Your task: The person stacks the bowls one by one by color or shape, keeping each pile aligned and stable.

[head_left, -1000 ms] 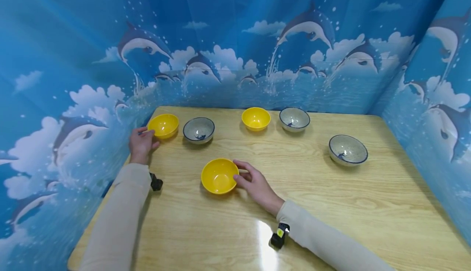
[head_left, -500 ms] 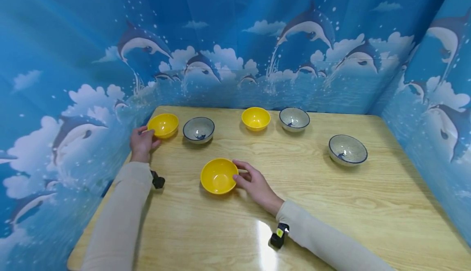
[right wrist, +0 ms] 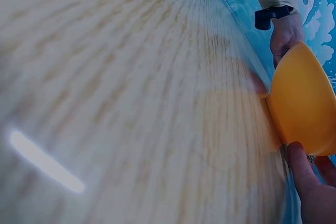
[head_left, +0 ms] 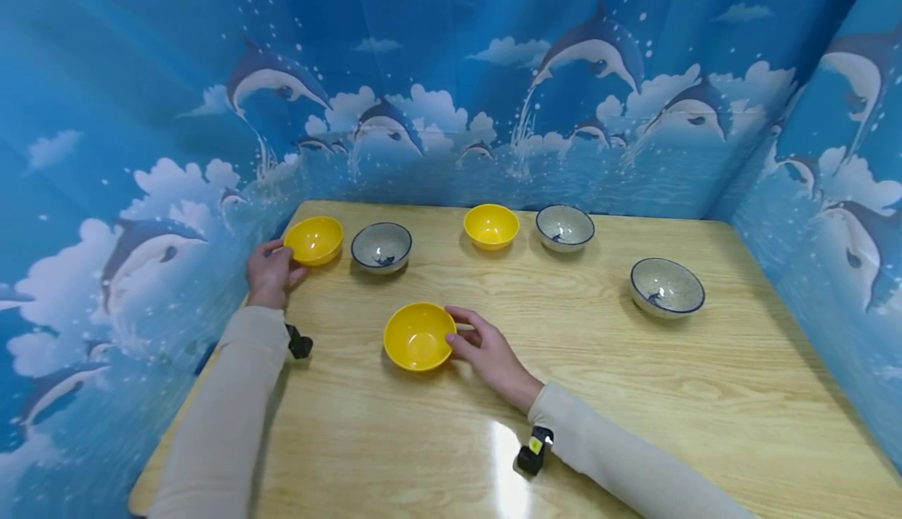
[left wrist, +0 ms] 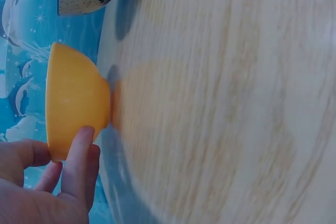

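At the table's far left corner, my left hand [head_left: 270,276] holds the near-left edge of a yellow bowl [head_left: 314,240]. In the left wrist view, fingers of the left hand [left wrist: 52,192] lie along the outside of that bowl [left wrist: 76,98], with the rim between them and the thumb side. Nearer the front, my right hand [head_left: 496,358] grips the right edge of a second yellow bowl [head_left: 420,336], thumb at the rim. The right wrist view has this bowl [right wrist: 302,103] upright on the table, the right hand [right wrist: 317,198] at its side.
A grey, blue-rimmed bowl [head_left: 381,249] stands right of the far-left yellow one. Along the back are another yellow bowl [head_left: 491,227] and a grey bowl [head_left: 564,228]; a third grey bowl [head_left: 666,288] sits at right. A dolphin-print curtain [head_left: 451,73] surrounds the wooden table [head_left: 395,448].
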### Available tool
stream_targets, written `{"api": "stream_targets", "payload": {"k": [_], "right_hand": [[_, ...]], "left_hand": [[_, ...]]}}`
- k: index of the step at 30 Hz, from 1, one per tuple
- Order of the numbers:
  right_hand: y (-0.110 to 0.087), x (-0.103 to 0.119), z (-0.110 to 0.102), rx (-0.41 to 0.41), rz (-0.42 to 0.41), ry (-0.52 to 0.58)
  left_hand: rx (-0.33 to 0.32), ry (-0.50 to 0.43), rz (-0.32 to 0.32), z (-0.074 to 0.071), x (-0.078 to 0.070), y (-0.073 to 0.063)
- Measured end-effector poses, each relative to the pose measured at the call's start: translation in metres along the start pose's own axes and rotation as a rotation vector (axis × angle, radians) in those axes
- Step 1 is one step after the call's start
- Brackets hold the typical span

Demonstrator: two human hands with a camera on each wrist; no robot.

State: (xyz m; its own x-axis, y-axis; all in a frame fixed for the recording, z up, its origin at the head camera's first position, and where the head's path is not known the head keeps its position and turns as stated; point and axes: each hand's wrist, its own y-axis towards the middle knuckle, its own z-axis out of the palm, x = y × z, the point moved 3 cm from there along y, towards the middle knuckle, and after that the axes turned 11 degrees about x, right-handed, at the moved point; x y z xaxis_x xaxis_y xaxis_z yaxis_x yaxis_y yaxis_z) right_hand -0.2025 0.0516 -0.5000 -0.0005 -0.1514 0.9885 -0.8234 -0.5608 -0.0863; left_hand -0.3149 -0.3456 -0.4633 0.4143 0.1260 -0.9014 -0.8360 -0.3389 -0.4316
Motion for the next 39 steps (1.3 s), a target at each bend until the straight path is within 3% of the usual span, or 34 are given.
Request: {"api": "stream_targets", "payload": {"k": [8, 14, 25, 39], "right_hand": [[0.0, 0.0, 0.0, -0.001, 0.01, 0.001], [0.0, -0.001, 0.0, -0.004, 0.012, 0.002], [-0.001, -0.001, 0.0, -0.008, 0.007, 0.009], [0.0, 0.0, 0.002, -0.011, 0.021, 0.009]], "left_hand": [[0.016, 0.076, 0.041, -0.003, -0.007, -0.007], [0.026, 0.2, 0.077, -0.004, -0.014, -0.011], [0.126, 0.364, 0.188, -0.01, -0.027, -0.028], [0.232, 0.457, 0.194, -0.003, -0.042, -0.045]]}}
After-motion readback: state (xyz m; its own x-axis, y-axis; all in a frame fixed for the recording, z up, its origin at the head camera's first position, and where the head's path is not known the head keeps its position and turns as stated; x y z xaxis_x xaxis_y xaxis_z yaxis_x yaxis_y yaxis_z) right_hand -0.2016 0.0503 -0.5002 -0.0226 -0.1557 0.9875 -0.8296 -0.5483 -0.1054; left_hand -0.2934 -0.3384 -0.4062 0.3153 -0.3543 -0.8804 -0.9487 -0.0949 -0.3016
